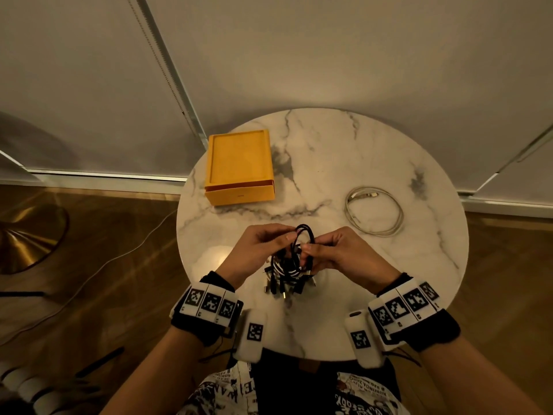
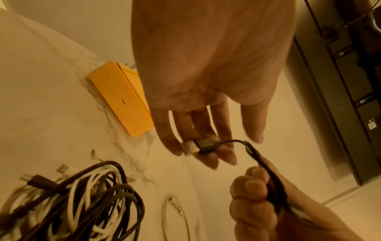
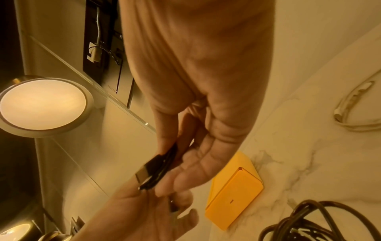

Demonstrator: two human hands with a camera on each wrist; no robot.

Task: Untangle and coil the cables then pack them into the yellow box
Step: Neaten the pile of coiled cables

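A small coil of black cable [image 1: 303, 235] is held up over the near part of the round marble table [image 1: 374, 145]. My right hand [image 1: 311, 248] pinches this black cable [image 3: 163, 164] between thumb and fingers, just behind one plug. The other plug [image 2: 203, 146] lies across the nearly straight fingers of my left hand [image 1: 279, 238], thumb apart from it. Below the hands lies a tangle of black and white cables [image 1: 287, 275] [image 2: 72, 203]. The yellow box [image 1: 239, 166] [image 2: 121, 101] [image 3: 233, 199] stands open at the far left of the table.
A white cable [image 1: 374, 211] lies coiled on the table's right side, also visible as the white coil [image 2: 175, 212]. A brass lamp base [image 1: 27, 235] and a thin cord are on the wooden floor to the left. A lit lamp shade [image 3: 41, 106] is nearby.
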